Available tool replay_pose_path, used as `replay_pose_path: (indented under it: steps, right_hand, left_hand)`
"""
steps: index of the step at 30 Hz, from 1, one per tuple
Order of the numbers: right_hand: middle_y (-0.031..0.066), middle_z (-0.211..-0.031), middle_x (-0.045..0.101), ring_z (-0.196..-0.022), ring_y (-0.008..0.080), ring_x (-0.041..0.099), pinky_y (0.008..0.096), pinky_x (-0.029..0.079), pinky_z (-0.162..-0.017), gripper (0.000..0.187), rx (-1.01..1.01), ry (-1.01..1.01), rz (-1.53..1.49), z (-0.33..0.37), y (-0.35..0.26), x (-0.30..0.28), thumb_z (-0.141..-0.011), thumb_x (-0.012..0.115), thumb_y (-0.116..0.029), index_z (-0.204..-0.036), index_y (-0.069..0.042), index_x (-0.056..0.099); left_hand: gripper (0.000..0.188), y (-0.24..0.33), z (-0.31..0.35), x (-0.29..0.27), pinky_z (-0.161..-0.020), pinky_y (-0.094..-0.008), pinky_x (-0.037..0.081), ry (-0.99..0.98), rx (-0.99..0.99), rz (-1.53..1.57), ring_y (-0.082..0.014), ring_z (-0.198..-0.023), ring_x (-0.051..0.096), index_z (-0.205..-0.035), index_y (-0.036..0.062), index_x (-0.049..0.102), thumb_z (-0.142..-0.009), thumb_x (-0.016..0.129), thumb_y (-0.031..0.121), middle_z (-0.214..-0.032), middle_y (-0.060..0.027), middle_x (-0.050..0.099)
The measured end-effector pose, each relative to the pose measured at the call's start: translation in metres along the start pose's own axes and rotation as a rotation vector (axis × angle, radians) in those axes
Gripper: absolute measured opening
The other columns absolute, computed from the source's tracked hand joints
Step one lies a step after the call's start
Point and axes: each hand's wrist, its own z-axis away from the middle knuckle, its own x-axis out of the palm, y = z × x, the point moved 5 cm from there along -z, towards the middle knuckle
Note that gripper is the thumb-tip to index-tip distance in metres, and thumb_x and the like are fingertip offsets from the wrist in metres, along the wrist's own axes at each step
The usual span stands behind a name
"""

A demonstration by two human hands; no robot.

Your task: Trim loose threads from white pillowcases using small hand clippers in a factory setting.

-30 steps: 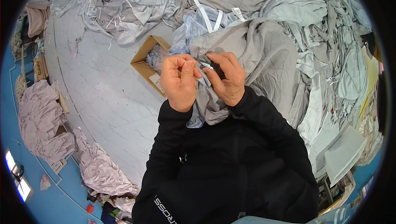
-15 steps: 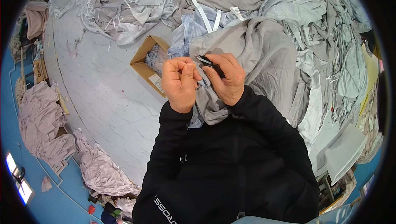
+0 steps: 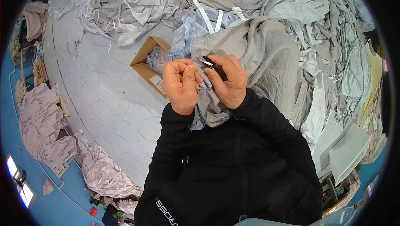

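Note:
My right hand [image 3: 231, 80] is closed around small black thread snips [image 3: 208, 62], whose pointed blades face up and to the left. Close beside them, my left hand [image 3: 180, 87] is closed in a pinch, thumb against the curled fingers. Whatever lies between those fingertips is too small to make out. Grey cloth [image 3: 271, 55] spreads under and behind both hands, with a fold hanging toward my lap. A bluish piece of fabric [image 3: 189, 32] with white strips on it lies just beyond.
An open cardboard box [image 3: 143, 69] holding crumpled clear plastic stands left of my hands on the pale marbled table [image 3: 112, 117]. Heaps of grey cloth [image 3: 141, 13] cover the far side and right. Pinkish fabric [image 3: 46, 122] is piled past the left edge. A white sheet-like piece [image 3: 349, 153] lies at right.
Both hands stay almost where they were. The snips have turned very slightly, and their blades show a little more clearly.

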Motion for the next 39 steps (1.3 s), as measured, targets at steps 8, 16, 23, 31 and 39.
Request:
replay_pose_path:
  steps: [8, 16, 23, 31, 39]
  right_hand:
    - [0.0078, -0.084, 0.062, -0.066, 0.0144, 0.060, 0.0254, 0.047, -0.059, 0.031, 0.024, 0.015, -0.011, 0.003, -0.005, -0.001, -0.079, 0.076, 0.002, -0.108, -0.002, 0.066]
    - [0.0083, -0.085, 0.064, -0.067, 0.0147, 0.061, 0.0257, 0.049, -0.062, 0.028, 0.125, 0.018, 0.006, 0.007, -0.009, -0.005, -0.081, 0.075, 0.000, -0.107, -0.002, 0.066]
    - [0.0106, -0.086, 0.067, -0.070, 0.0153, 0.064, 0.0265, 0.051, -0.064, 0.025, 0.122, 0.001, 0.053, 0.009, -0.009, -0.007, -0.084, 0.073, -0.003, -0.109, -0.001, 0.066]
    - [0.0112, -0.086, 0.069, -0.070, 0.0156, 0.065, 0.0265, 0.051, -0.063, 0.022, 0.142, 0.002, 0.048, 0.011, -0.011, -0.005, -0.087, 0.071, -0.003, -0.108, 0.000, 0.065]
    - [0.0021, -0.076, 0.060, -0.063, 0.0060, 0.051, 0.0208, 0.043, -0.059, 0.026, 0.296, -0.028, -0.058, 0.017, -0.002, -0.004, -0.087, 0.072, -0.005, -0.111, 0.002, 0.062]
  left_hand:
    - [0.010, -0.004, 0.001, -0.001, -0.048, -0.0178, 0.044, 0.020, -0.007, -0.017, -0.0068, -0.059, 0.056, -0.093, 0.0006, 0.045, -0.097, 0.053, -0.001, -0.095, -0.0125, 0.060]
    - [0.009, 0.000, 0.004, 0.004, -0.048, -0.0182, 0.045, 0.003, -0.004, 0.002, -0.0071, -0.058, 0.057, -0.093, 0.0002, 0.044, -0.097, 0.053, -0.001, -0.095, -0.0129, 0.059]
    - [0.010, -0.003, 0.007, 0.011, -0.049, -0.0188, 0.047, -0.017, -0.008, 0.059, -0.0081, -0.060, 0.058, -0.095, -0.0002, 0.043, -0.097, 0.052, -0.002, -0.096, -0.0135, 0.058]
    - [0.010, -0.005, 0.007, 0.009, -0.049, -0.0192, 0.048, -0.027, 0.003, 0.075, -0.0084, -0.062, 0.058, -0.095, 0.0001, 0.043, -0.097, 0.052, -0.002, -0.096, -0.0136, 0.058]
    - [0.009, 0.005, -0.002, -0.016, -0.048, -0.0203, 0.047, 0.072, 0.052, 0.047, -0.0102, -0.061, 0.058, -0.095, 0.0003, 0.043, -0.098, 0.050, -0.003, -0.093, -0.0132, 0.058]
